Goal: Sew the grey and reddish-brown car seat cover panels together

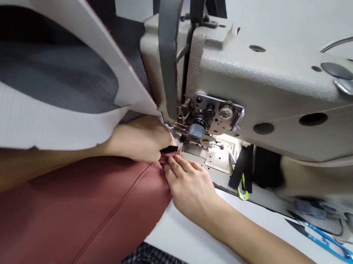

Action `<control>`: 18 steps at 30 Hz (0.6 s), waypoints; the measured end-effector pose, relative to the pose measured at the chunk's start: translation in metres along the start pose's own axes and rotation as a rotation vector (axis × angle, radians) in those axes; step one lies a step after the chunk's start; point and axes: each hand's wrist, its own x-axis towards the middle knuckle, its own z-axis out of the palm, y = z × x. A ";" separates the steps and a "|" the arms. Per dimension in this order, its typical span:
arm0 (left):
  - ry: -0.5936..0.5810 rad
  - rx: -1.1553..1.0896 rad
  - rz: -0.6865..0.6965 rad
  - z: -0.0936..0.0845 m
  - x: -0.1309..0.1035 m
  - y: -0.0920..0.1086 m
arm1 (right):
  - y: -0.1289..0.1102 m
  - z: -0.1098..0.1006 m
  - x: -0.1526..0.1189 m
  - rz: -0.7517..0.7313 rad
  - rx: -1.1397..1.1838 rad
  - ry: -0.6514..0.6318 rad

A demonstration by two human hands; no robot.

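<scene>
A dusky red, leather-like panel (117, 199) with a stitched seam runs from the lower left up to the sewing machine's needle area. My left hand (143, 137) is closed at the panel's upper end, just left of the presser foot area, its fingertips partly hidden. A short black strip (169, 150) shows by its fingers. My right hand (191, 184) lies palm down with fingers stretched over the panel's right edge, close to the left hand. The sewing machine (272, 90) stands directly beyond both hands; the needle itself is hard to make out.
A large white-backed piece (97, 77) with grey mesh rises at the left, over my left forearm. Yellow-green handled snips (243, 191) and black strips (243, 166) lie right of the needle area. Blue thread snips (330, 244) rest on the white table (244, 248).
</scene>
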 end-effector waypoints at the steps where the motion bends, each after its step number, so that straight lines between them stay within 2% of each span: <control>1: -0.060 0.044 0.003 -0.001 0.000 0.005 | 0.000 0.001 0.000 0.004 0.005 0.016; 3: -0.131 0.103 0.004 -0.001 0.000 0.012 | 0.000 0.003 -0.001 0.006 0.004 0.043; 9: -0.043 0.170 -0.003 0.011 -0.002 0.020 | 0.003 0.007 0.001 0.042 -0.033 0.123; 14: -0.090 0.266 -0.069 0.011 0.001 0.028 | 0.008 0.013 0.002 0.088 -0.050 0.128; 18: -0.040 0.271 -0.047 0.013 -0.003 0.027 | 0.008 0.017 0.001 0.092 -0.042 0.155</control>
